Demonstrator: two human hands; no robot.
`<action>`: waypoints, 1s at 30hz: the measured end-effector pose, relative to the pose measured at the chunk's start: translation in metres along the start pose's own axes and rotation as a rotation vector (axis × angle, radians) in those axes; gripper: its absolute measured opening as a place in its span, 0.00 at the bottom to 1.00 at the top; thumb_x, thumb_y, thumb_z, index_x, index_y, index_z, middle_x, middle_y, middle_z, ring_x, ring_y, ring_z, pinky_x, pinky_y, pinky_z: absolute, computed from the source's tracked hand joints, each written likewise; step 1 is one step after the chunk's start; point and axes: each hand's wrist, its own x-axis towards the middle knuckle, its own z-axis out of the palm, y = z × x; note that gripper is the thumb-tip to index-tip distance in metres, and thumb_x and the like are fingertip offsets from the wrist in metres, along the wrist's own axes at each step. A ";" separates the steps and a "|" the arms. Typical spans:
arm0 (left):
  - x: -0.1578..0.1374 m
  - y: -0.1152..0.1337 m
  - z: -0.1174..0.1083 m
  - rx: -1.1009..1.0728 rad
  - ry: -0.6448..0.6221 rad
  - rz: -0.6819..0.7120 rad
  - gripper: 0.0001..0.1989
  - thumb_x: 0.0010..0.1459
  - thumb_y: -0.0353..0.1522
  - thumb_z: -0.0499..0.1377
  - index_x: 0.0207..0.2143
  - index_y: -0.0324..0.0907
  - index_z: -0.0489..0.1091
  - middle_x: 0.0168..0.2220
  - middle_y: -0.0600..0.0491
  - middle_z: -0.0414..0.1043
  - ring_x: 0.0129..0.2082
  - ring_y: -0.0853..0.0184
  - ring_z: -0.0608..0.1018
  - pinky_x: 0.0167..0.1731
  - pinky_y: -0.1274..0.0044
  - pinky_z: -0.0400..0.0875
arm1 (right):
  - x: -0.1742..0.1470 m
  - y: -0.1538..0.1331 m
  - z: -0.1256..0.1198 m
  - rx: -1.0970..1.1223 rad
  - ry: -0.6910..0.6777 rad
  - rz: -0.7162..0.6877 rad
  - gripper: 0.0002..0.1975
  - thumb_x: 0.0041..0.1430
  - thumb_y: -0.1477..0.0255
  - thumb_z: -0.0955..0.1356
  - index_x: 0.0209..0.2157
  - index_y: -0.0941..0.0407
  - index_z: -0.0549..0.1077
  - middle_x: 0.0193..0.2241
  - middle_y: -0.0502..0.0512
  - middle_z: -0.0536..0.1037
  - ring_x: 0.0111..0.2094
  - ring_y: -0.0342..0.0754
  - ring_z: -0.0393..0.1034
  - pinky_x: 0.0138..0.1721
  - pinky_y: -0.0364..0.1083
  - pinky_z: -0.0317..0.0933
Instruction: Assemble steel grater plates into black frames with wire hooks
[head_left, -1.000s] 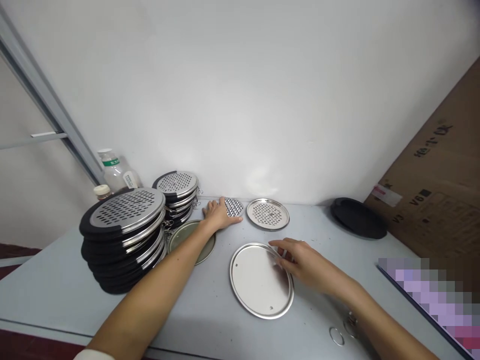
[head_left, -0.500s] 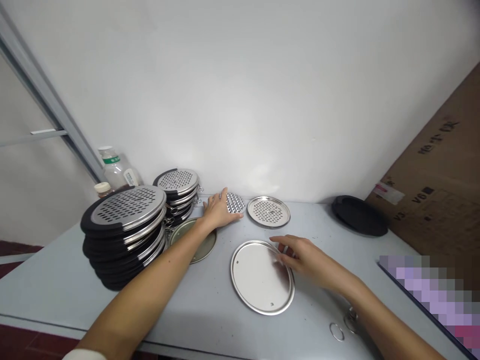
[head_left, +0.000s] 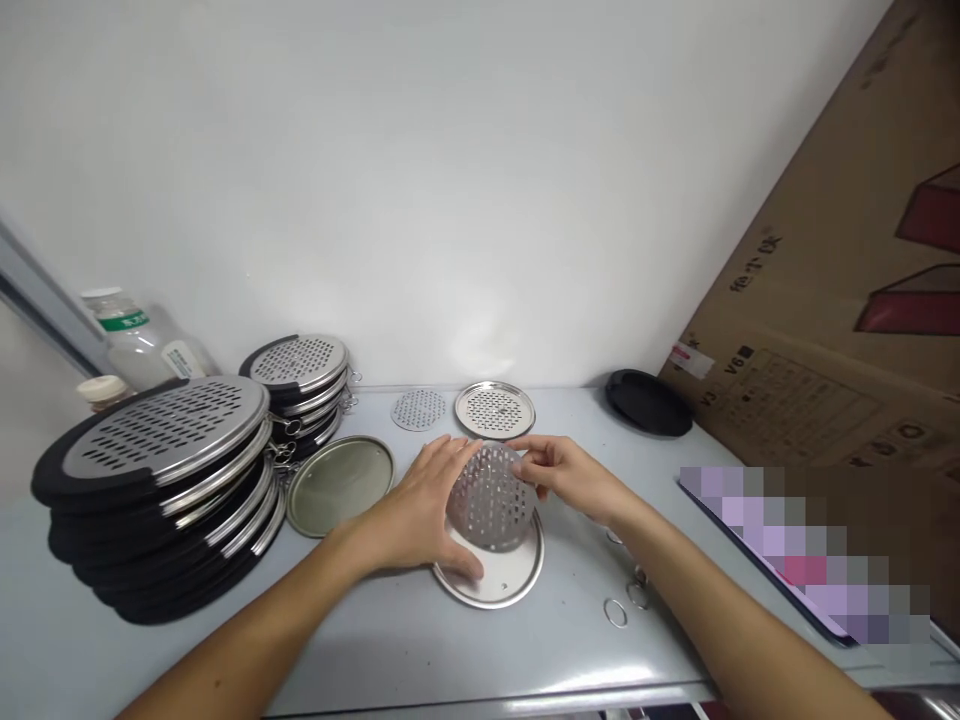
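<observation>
A perforated metal grater disc [head_left: 491, 498] is held over a round, rimmed metal plate [head_left: 517, 585] on the table. My right hand [head_left: 559, 470] pinches the disc's upper right edge between thumb and fingers. At the disc's left side is my left hand [head_left: 427, 510], its thumb spread wide over the plate's rim and its fingers beside the disc's upper left edge. The hand and disc hide much of the plate. Another flat perforated disc [head_left: 420, 410] lies behind, near a rimmed plate with holes [head_left: 495, 410].
Stacks of black-edged grater discs [head_left: 165, 430] [head_left: 300, 365] stand at left, with jars [head_left: 139, 345] behind them. An olive-toned plate [head_left: 341, 485] lies beside them. Metal rings [head_left: 616, 613] are at right, a black round piece [head_left: 649, 403] by the cardboard box [head_left: 810, 370], and a blurred-out device [head_left: 780, 555] nearby.
My left hand has brought the grater disc from the back of the table to above the plate. My right hand has come to pinch its edge. The view has turned right.
</observation>
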 end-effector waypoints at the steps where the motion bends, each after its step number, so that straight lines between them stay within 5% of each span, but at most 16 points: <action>1: -0.003 -0.003 -0.004 0.002 -0.064 -0.002 0.65 0.36 0.49 0.72 0.69 0.52 0.37 0.71 0.48 0.38 0.69 0.48 0.39 0.64 0.55 0.48 | 0.000 0.002 -0.002 -0.050 -0.011 0.011 0.23 0.54 0.65 0.71 0.50 0.62 0.71 0.21 0.45 0.68 0.21 0.41 0.62 0.23 0.41 0.60; 8: -0.019 -0.013 -0.021 0.014 -0.272 -0.016 0.60 0.34 0.47 0.74 0.67 0.56 0.47 0.71 0.49 0.40 0.69 0.47 0.39 0.64 0.54 0.47 | -0.004 0.002 -0.005 -0.282 -0.145 0.051 0.19 0.56 0.67 0.69 0.48 0.61 0.72 0.23 0.50 0.76 0.22 0.44 0.68 0.21 0.41 0.62; 16: -0.017 -0.019 -0.017 -0.005 -0.230 -0.044 0.53 0.35 0.46 0.74 0.64 0.56 0.56 0.70 0.49 0.44 0.69 0.47 0.41 0.63 0.56 0.49 | -0.009 -0.005 0.005 -0.524 -0.010 -0.047 0.20 0.51 0.67 0.73 0.47 0.57 0.76 0.31 0.53 0.79 0.33 0.48 0.72 0.36 0.46 0.64; 30: -0.014 -0.010 -0.019 -0.018 -0.158 0.006 0.38 0.37 0.44 0.73 0.53 0.53 0.67 0.61 0.49 0.59 0.65 0.50 0.56 0.60 0.62 0.57 | -0.010 -0.004 0.018 -0.639 -0.001 -0.182 0.14 0.52 0.74 0.70 0.42 0.53 0.77 0.32 0.50 0.80 0.31 0.46 0.71 0.34 0.44 0.62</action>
